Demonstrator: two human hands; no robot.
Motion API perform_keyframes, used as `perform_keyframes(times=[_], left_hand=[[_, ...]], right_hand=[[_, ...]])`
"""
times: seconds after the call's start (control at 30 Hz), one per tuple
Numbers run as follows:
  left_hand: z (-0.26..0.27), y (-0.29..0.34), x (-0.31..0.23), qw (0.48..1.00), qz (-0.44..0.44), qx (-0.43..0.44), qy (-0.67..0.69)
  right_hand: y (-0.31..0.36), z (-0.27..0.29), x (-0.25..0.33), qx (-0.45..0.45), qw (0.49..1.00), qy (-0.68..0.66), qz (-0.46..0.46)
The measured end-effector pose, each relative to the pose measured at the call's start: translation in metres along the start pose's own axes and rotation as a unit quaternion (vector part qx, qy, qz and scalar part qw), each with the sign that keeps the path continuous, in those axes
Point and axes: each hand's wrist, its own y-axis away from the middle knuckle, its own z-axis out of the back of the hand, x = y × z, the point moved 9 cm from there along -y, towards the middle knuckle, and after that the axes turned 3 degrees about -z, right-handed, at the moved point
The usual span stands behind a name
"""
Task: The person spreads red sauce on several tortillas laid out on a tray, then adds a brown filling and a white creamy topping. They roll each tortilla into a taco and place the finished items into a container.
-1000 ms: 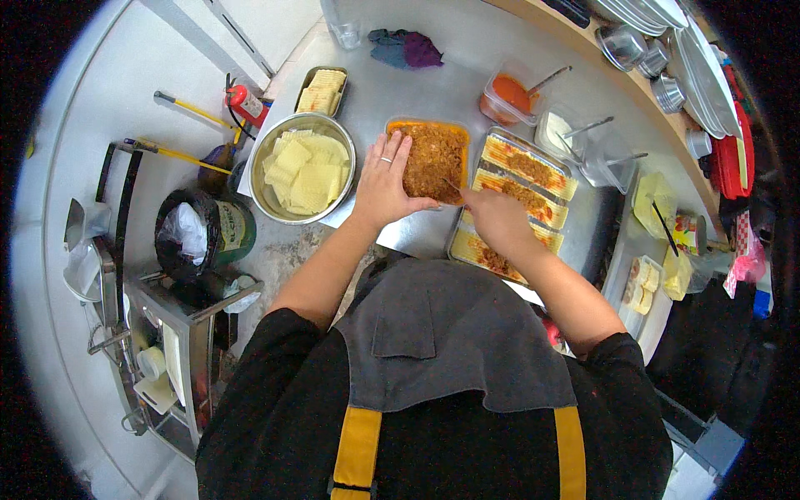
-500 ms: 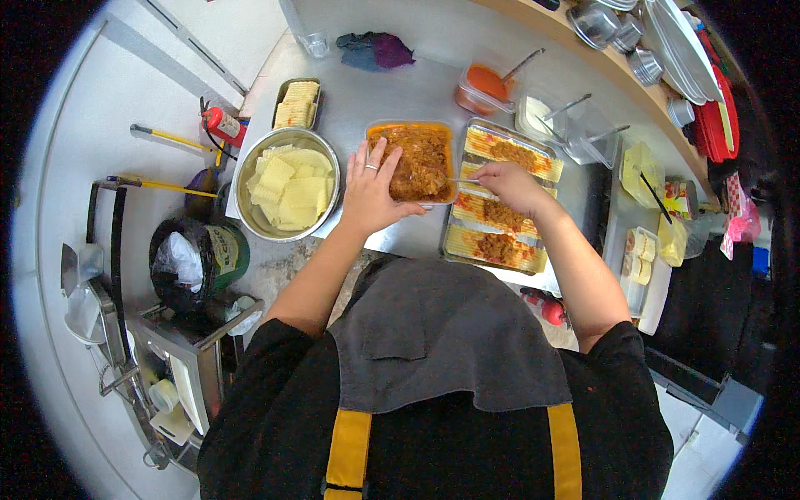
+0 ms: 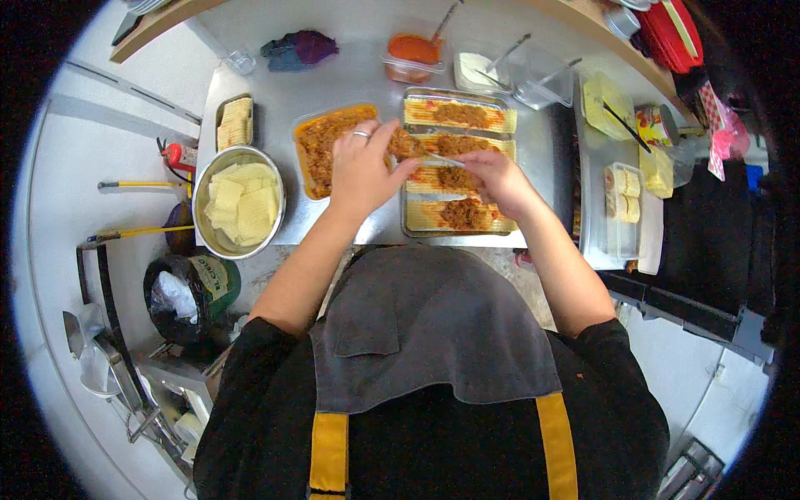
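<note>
Tray at tabletop centre: four pasta strips topped with meat; left hand fingers spread, right hand pinching a utensil; rolling not begun.

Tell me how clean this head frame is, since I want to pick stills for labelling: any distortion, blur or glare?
Head view: strong fisheye, the steel counter edges bow and a black rim rings the picture; light is even and soft, with no harsh glare on the counter; the left hand and right hand over the tray of filled sheets look reasonably sharp.
</note>
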Motion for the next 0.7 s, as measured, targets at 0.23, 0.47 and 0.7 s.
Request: perform_keyframes(times=[0.23,0.47,0.7], left_hand=[[-0.106,0.003,-0.063,0.984,0.057,0.168,0.013],[-0.210,0.048,-0.077,0.949,0.140,0.273,0.071],[-0.258,0.087,-0.061,0.943,0.196,0.242,0.115]], right_hand=[[0.051,0.057,-0.092,-0.077,0.992,-0.092,-0.048],[0.045,0.092,-0.180,-0.109,0.994,-0.020,-0.024],[0.040,0.137,-0.221,-0.112,0.986,0.124,0.003]])
